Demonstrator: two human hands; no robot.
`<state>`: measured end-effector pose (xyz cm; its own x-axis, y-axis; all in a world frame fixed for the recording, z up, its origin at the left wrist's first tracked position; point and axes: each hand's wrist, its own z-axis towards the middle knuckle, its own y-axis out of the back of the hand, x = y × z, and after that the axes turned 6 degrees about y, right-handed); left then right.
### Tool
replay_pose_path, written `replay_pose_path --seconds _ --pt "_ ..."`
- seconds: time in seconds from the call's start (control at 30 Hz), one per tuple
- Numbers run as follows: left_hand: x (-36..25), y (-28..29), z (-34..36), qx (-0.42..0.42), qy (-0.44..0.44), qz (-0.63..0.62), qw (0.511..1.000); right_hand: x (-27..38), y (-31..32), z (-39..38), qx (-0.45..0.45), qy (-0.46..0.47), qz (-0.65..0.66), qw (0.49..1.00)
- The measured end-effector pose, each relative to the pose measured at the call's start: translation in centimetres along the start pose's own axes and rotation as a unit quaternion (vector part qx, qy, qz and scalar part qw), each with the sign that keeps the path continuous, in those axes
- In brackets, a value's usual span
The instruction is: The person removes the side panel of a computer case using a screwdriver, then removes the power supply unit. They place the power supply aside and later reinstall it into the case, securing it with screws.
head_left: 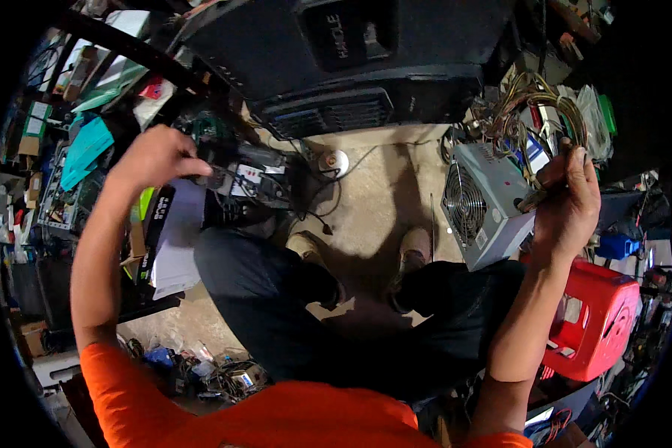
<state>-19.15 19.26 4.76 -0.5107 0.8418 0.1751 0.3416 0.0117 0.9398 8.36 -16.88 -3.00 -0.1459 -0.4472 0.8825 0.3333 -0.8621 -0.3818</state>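
My right hand (573, 198) is closed round the bundled cables (526, 112) of a grey computer power supply (496, 201). The cables loop above the fist, and the metal box hangs or rests beside my right knee, its round fan grille (464, 204) turned to the left. Over on the left, my left hand (160, 158) is held with curled fingers and the thumb pointing right. It is above a dark device (257, 175) with a white label and black cords. Whatever those fingers hold, if anything, is hidden.
A large black case (336, 75) stands ahead. A red plastic stool (593, 321) is at my right. White sheets (179, 235) and a teal piece (88, 151) lie left among cluttered parts. A plugged cord (325, 228) and a round white object (334, 162) lie on the floor near my shoes.
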Motion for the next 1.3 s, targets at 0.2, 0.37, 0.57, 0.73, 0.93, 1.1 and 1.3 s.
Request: replay_pose_path --seconds 0.2,0.37,0.57,0.73,0.93,1.1,1.3 --pt "8.5 5.5 -0.9 -0.078 0.084 -0.065 0.991 -0.7 -1.0 0.7 -0.004 -0.046 0.033 0.998" --pt "13.1 7.3 0.1 -0.123 0.072 -0.128 0.982 -1.5 -2.0 0.8 0.000 -0.048 -0.004 0.999" --pt "12.7 7.9 -0.2 -0.055 0.021 -0.271 0.961 -2.5 -1.5 1.2 -0.004 -0.045 0.009 0.999" --pt "7.8 6.5 0.0 0.017 -0.049 -0.296 0.954 -2.2 -1.8 0.7 0.018 -0.053 -0.036 0.998" --pt "10.0 6.9 -1.0 -0.011 -0.032 -0.398 0.917 -2.4 -2.5 0.6 -0.041 -0.053 0.003 0.998" --pt "5.8 3.1 0.2 0.112 -0.099 -0.189 0.970 -4.0 -1.5 1.4 -0.029 -0.066 0.012 0.997" --pt "6.4 1.6 0.5 0.023 -0.108 -0.354 0.929 -3.1 -3.7 0.7 -0.017 -0.098 -0.021 0.995"
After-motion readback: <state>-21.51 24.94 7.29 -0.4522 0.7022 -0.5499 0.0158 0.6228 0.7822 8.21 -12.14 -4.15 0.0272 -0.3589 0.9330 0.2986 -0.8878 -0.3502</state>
